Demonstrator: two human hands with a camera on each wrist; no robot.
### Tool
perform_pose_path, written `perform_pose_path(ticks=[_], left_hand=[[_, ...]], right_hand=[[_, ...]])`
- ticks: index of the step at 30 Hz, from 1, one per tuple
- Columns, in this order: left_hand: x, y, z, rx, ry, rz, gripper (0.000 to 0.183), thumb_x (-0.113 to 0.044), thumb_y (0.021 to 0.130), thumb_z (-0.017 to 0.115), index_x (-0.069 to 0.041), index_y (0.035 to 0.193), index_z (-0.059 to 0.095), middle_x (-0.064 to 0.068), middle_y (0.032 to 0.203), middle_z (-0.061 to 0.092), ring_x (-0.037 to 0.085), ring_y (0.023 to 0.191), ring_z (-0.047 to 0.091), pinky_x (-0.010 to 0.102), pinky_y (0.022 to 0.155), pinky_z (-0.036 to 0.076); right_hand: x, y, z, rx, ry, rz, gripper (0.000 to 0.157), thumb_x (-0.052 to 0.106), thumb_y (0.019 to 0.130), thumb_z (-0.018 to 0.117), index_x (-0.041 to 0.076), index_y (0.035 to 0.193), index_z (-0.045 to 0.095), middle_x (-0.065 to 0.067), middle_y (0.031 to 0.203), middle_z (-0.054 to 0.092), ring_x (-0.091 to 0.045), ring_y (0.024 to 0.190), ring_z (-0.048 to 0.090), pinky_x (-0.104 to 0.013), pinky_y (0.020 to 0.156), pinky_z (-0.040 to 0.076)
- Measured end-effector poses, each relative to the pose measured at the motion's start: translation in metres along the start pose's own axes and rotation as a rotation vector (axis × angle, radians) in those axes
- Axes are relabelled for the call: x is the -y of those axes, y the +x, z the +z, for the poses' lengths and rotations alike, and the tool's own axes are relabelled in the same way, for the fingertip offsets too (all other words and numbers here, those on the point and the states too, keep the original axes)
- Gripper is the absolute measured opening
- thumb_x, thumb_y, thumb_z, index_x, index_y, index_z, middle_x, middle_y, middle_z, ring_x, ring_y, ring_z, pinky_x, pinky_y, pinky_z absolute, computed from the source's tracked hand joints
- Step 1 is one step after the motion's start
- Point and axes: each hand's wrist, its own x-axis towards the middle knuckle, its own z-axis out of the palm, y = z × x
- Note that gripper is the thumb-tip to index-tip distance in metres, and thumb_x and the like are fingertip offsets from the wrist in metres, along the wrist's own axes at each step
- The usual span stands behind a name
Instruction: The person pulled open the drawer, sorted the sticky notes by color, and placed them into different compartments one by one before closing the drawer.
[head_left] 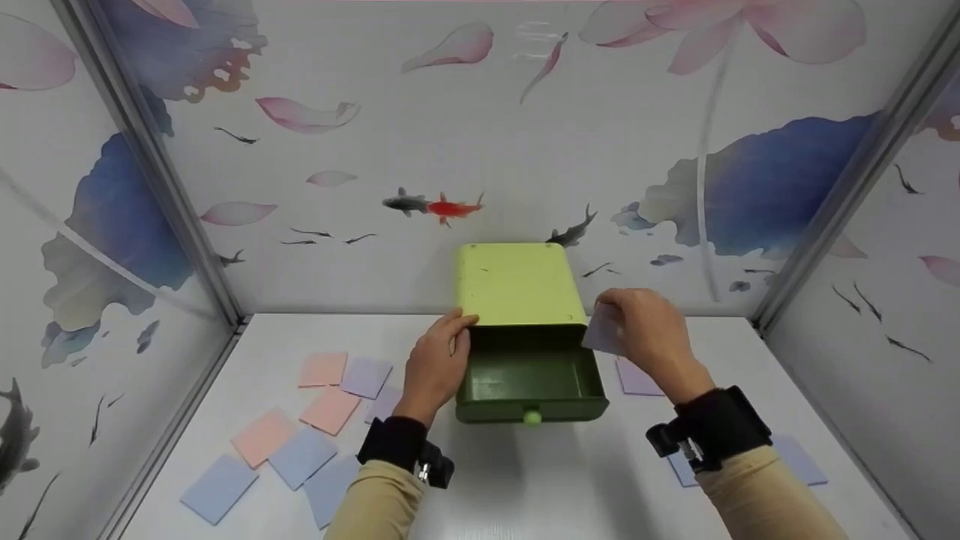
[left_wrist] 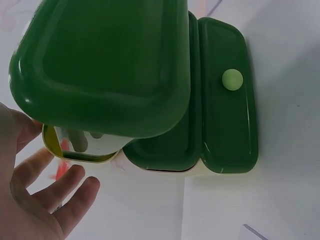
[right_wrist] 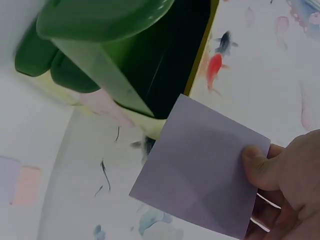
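Observation:
A small drawer cabinet (head_left: 517,285) with a yellow-green top stands near the back wall, its green top drawer (head_left: 531,409) pulled out. The drawer's visible inside holds nothing. My left hand (head_left: 439,364) rests against the cabinet's front left corner, fingers loosely spread in the left wrist view. At the right of the opening, my right hand (head_left: 652,330) pinches a purple square paper (right_wrist: 205,165) between thumb and fingers. The paper hangs tilted beside the cabinet's front right edge. Below the open drawer, further shut green drawers show, one with a round light-green knob (left_wrist: 232,79).
Pink papers (head_left: 330,409), blue papers (head_left: 219,489) and purple papers (head_left: 366,377) lie scattered on the white table's left. At the right lie another purple paper (head_left: 637,379) and blue papers (head_left: 801,459). Printed white panels stand behind and at both sides.

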Motion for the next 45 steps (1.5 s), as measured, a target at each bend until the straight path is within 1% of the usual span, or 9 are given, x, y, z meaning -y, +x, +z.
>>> perform_pose_path(ticks=[5, 11, 15, 18, 23, 27, 32, 39, 45], left_hand=[[0.000, 0.003, 0.002, -0.025, 0.043, 0.027, 0.030, -0.030, 0.103, 0.048, -0.022, 0.124, 0.067, 0.004, 0.142, 0.055, 0.025, 0.132, 0.052, 0.045, 0.103, 0.047], [-0.002, 0.009, 0.007, -0.092, 0.014, 0.024, 0.024, -0.030, 0.100, 0.056, -0.019, 0.113, 0.073, 0.006, 0.129, 0.064, 0.026, 0.122, 0.059, 0.044, 0.099, 0.050], [-0.006, 0.013, 0.007, -0.133, -0.052, -0.028, 0.020, -0.029, 0.096, 0.061, -0.018, 0.107, 0.074, 0.004, 0.120, 0.067, 0.025, 0.113, 0.063, 0.042, 0.094, 0.051], [-0.007, 0.015, 0.005, -0.142, -0.126, -0.076, 0.021, -0.027, 0.095, 0.064, -0.017, 0.111, 0.073, 0.005, 0.118, 0.067, 0.025, 0.108, 0.065, 0.043, 0.091, 0.052], [-0.009, 0.016, 0.003, -0.113, -0.228, -0.146, 0.037, -0.026, 0.093, 0.067, -0.016, 0.129, 0.064, 0.007, 0.125, 0.065, 0.027, 0.110, 0.066, 0.042, 0.090, 0.054], [-0.011, 0.016, 0.001, -0.074, -0.266, -0.187, 0.041, -0.027, 0.093, 0.066, -0.014, 0.132, 0.061, 0.009, 0.132, 0.062, 0.029, 0.115, 0.065, 0.041, 0.090, 0.055], [-0.009, 0.018, 0.000, -0.056, -0.269, -0.198, 0.039, -0.028, 0.093, 0.066, -0.013, 0.129, 0.063, 0.008, 0.132, 0.062, 0.028, 0.115, 0.065, 0.041, 0.090, 0.055], [-0.007, 0.019, -0.001, -0.063, -0.271, -0.195, 0.037, -0.028, 0.093, 0.066, -0.012, 0.127, 0.065, 0.008, 0.131, 0.064, 0.028, 0.113, 0.066, 0.041, 0.090, 0.056], [-0.006, 0.017, -0.001, -0.058, -0.278, -0.197, 0.036, -0.027, 0.094, 0.066, -0.013, 0.127, 0.065, 0.008, 0.131, 0.064, 0.028, 0.113, 0.066, 0.040, 0.090, 0.056]], right_hand=[[0.014, 0.001, 0.010, 0.079, 0.038, -0.061, 0.022, -0.005, 0.087, 0.066, 0.007, 0.102, 0.075, -0.011, 0.097, 0.075, -0.030, 0.089, 0.069, -0.046, 0.078, 0.056], [0.028, 0.001, 0.021, 0.203, 0.092, -0.077, 0.021, 0.001, 0.089, 0.066, 0.010, 0.105, 0.076, -0.007, 0.102, 0.075, -0.028, 0.096, 0.069, -0.045, 0.085, 0.056], [0.035, 0.002, 0.026, 0.227, 0.114, -0.120, 0.020, 0.002, 0.090, 0.065, 0.011, 0.105, 0.076, -0.007, 0.102, 0.075, -0.028, 0.100, 0.069, -0.045, 0.088, 0.055], [0.035, 0.001, 0.033, 0.263, 0.155, -0.165, 0.020, 0.001, 0.089, 0.065, 0.010, 0.103, 0.076, -0.006, 0.101, 0.075, -0.027, 0.099, 0.069, -0.045, 0.086, 0.055], [0.029, -0.004, 0.047, 0.361, 0.238, -0.219, 0.022, -0.001, 0.090, 0.063, 0.009, 0.105, 0.076, -0.007, 0.102, 0.075, -0.026, 0.098, 0.069, -0.044, 0.085, 0.056], [0.026, -0.007, 0.053, 0.419, 0.268, -0.239, 0.022, -0.003, 0.090, 0.062, 0.007, 0.103, 0.076, -0.008, 0.099, 0.075, -0.024, 0.093, 0.070, -0.042, 0.081, 0.057], [0.026, -0.006, 0.057, 0.449, 0.240, -0.216, 0.022, -0.005, 0.088, 0.061, 0.007, 0.100, 0.076, -0.005, 0.094, 0.074, -0.018, 0.084, 0.067, -0.039, 0.076, 0.055], [0.031, -0.006, 0.064, 0.448, 0.155, -0.161, 0.022, 0.003, 0.081, 0.074, 0.007, 0.103, 0.074, -0.006, 0.097, 0.073, -0.022, 0.093, 0.067, -0.044, 0.083, 0.055], [0.031, -0.006, 0.068, 0.462, 0.142, -0.146, 0.016, 0.003, 0.079, 0.076, 0.005, 0.096, 0.075, -0.003, 0.086, 0.071, -0.016, 0.078, 0.061, -0.039, 0.073, 0.054]])
